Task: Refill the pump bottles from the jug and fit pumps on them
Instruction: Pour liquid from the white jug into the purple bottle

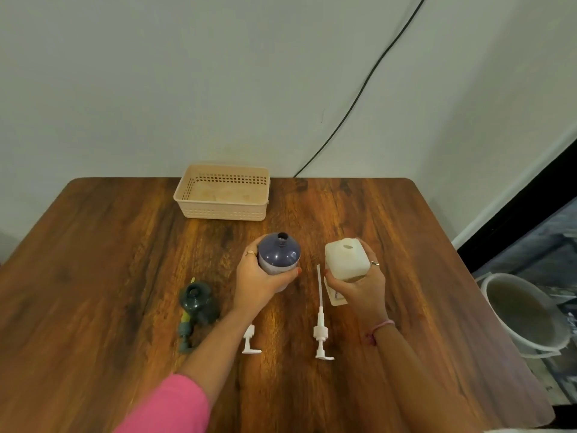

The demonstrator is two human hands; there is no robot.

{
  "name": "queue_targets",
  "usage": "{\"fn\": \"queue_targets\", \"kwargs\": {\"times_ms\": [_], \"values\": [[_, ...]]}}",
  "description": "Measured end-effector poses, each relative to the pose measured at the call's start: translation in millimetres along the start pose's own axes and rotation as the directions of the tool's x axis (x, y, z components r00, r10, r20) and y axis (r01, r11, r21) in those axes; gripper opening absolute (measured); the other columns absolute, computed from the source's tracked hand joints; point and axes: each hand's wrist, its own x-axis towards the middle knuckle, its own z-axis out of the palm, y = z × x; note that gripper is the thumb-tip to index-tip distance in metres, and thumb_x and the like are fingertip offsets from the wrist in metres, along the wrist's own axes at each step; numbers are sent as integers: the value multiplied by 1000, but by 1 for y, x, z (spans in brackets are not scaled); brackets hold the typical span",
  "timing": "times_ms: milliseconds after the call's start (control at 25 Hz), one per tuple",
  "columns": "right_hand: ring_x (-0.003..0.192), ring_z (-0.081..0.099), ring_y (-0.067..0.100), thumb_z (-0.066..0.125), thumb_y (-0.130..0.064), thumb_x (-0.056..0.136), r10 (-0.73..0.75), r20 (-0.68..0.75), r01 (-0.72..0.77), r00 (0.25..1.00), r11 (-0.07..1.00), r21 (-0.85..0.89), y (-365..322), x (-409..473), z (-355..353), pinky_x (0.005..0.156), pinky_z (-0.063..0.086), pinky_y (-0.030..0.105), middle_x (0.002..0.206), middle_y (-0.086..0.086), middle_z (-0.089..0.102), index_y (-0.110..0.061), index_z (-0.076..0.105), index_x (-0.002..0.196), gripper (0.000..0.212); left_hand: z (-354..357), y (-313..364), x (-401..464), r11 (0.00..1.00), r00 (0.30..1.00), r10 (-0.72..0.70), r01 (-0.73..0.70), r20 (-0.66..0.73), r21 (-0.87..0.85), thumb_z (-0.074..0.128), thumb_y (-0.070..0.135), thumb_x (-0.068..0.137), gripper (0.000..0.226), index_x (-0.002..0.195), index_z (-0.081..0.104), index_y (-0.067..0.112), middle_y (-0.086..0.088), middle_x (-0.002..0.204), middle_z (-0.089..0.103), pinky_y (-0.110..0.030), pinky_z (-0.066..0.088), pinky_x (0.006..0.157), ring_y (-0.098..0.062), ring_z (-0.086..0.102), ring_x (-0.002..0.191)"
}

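Dimly and evenly lit, with a warm sheen on the table (359,214) between the forearms and only faint shadows under objects. Soft overall, slightly grainy, with blurred detail on small items. Wide-angle bending at the edges, curving the table's sides and the wall corner (512,89).

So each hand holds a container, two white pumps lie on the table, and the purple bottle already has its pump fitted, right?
Not quite. The head view shows the purple bottle in the left hand with its neck open, no pump fitted. The rest holds: the right hand grips the jug, and the two pumps lie on the table.
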Motion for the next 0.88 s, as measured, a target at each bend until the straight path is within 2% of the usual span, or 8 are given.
{"fn": "queue_targets", "kwargs": {"times_ms": [240,320,440,480,560,680,760,880], "values": [[106,55,0,85,-26,63,-205,4,205,979,978,-35,-78,41,8,76,46,5,114,-21,50,-36,37,127,80,-30,64,24,988,987,156,-157,-45,-15,87,35,57,81,128,50,23,5,118,59,-22,52,85,-12,58,108],[101,59,-1,85,-19,62,-246,13,247,969,969,-32,-106,54,8,73,47,5,107,-21,55,-31,43,124,77,-40,81,32,987,985,162,-162,-58,-1,88,33,57,80,126,49,24,5,117,58,-18,52,79,-12,58,105],[82,58,-17,84,-2,60,-329,25,330,944,942,-58,-142,72,7,65,43,0,90,-22,58,-19,56,113,62,-55,104,41,984,981,176,-175,-82,27,85,43,50,80,119,47,32,5,112,58,-23,54,76,-11,58,101],[83,56,-18,84,-2,60,-357,30,358,934,931,-74,-153,77,7,67,41,-2,92,-23,57,-23,55,110,62,-60,110,43,984,980,180,-179,-83,24,83,47,47,81,118,47,33,5,111,58,-26,55,77,-11,58,101],[96,52,-12,87,-13,59,-388,63,393,920,908,-147,-171,88,10,75,36,-6,107,-17,56,-17,52,126,75,-69,122,50,981,977,193,-192,-89,9,79,52,41,87,120,50,30,4,111,60,-32,57,80,-13,59,101],[105,44,-4,88,-22,57,-395,116,411,911,888,-205,-194,103,14,77,29,-9,118,-11,49,-14,40,141,98,-80,138,58,972,966,235,-231,-109,46,76,54,39,94,125,51,24,3,111,58,-26,54,77,-12,58,101],[106,40,-8,87,-29,55,-431,128,450,893,864,-225,-207,111,17,78,26,-10,122,-8,51,-15,39,142,101,-85,148,62,965,959,259,-253,-115,68,76,51,42,92,125,51,24,3,112,57,-19,50,74,-11,56,102],[110,38,-4,88,-27,57,-462,132,480,877,833,-276,-220,122,20,81,24,-10,133,1,52,-16,38,143,100,-89,156,65,960,954,273,-262,-124,99,73,53,42,91,125,49,26,4,112,55,-30,55,79,-15,55,105]]}}
